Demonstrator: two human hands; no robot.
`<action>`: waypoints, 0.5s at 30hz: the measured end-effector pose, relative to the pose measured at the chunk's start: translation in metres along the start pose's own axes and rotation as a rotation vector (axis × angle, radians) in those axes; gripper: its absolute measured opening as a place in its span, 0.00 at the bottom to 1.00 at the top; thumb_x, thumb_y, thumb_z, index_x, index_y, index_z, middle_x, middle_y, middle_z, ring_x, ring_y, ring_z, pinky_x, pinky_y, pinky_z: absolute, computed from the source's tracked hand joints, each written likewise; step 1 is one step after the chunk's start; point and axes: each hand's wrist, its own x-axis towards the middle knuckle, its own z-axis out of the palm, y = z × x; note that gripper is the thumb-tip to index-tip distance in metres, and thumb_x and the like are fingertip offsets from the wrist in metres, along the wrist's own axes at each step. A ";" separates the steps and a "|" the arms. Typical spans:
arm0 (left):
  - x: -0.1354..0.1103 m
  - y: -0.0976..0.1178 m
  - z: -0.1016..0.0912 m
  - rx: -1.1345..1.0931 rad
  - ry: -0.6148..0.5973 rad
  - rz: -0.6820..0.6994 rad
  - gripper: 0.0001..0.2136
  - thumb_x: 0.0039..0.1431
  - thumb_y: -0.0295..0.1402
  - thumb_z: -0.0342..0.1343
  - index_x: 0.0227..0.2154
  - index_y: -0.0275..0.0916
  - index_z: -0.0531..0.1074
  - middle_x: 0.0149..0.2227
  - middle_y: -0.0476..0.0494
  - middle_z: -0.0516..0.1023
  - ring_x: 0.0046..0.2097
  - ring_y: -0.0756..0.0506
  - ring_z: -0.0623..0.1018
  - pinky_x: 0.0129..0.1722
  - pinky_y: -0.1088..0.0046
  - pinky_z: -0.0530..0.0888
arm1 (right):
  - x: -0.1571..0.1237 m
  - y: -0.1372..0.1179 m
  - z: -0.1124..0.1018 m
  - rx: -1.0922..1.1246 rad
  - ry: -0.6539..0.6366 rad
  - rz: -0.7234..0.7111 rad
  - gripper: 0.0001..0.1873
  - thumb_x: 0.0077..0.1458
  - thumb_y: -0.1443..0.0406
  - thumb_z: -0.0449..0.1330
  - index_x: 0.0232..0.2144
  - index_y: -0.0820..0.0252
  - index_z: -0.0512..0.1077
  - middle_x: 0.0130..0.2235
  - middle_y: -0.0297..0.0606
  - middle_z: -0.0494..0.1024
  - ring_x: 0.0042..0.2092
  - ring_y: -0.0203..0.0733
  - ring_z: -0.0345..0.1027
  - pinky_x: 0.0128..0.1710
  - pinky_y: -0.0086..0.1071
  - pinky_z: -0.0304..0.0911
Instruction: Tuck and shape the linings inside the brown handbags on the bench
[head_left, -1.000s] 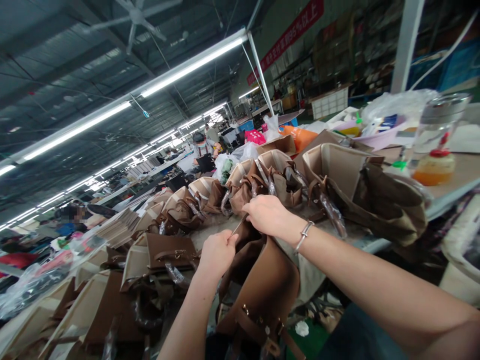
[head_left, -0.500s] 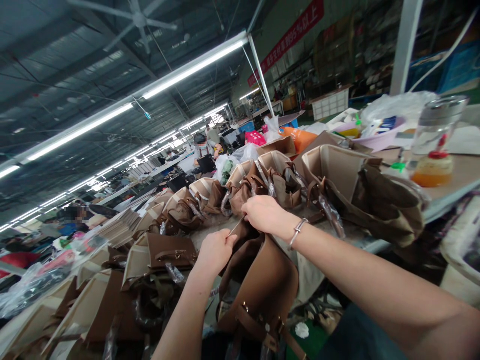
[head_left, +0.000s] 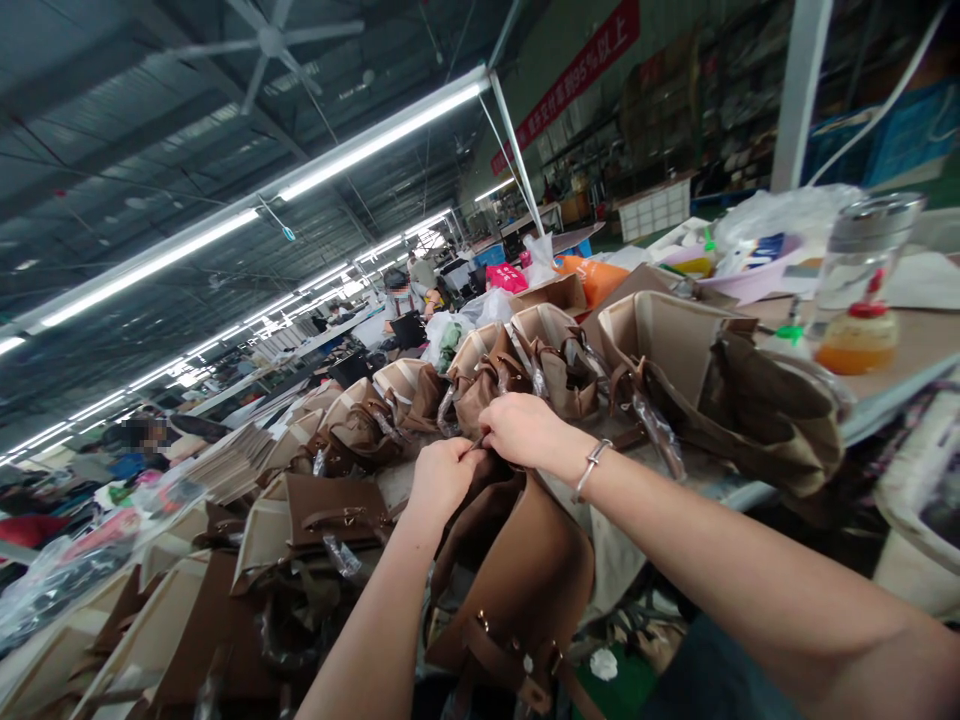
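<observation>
A brown leather handbag (head_left: 525,580) hangs over the table's near edge in front of me, its buckled strap low down. My left hand (head_left: 439,480) is closed at the bag's top edge, pinching a thin strip I cannot make out. My right hand (head_left: 521,430), with a bracelet on the wrist, is closed on the same top edge right beside it. The two hands nearly touch.
Several tan and brown handbags (head_left: 555,360) lie in rows across the long table, more at the left (head_left: 330,510). A clear jar with orange contents (head_left: 862,290) and plastic bags stand at the right. Other people work at far tables (head_left: 401,290).
My left hand has moved up and right toward my right hand, so the strip between them is no longer stretched out. The view shifted slightly.
</observation>
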 end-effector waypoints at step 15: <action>0.011 -0.015 0.005 -0.198 -0.060 0.017 0.15 0.57 0.40 0.49 0.45 0.47 0.74 0.43 0.48 0.78 0.45 0.44 0.75 0.43 0.72 0.68 | -0.066 0.036 0.044 0.681 0.494 0.201 0.10 0.55 0.64 0.58 0.40 0.59 0.74 0.32 0.34 0.74 0.32 0.35 0.66 0.34 0.28 0.61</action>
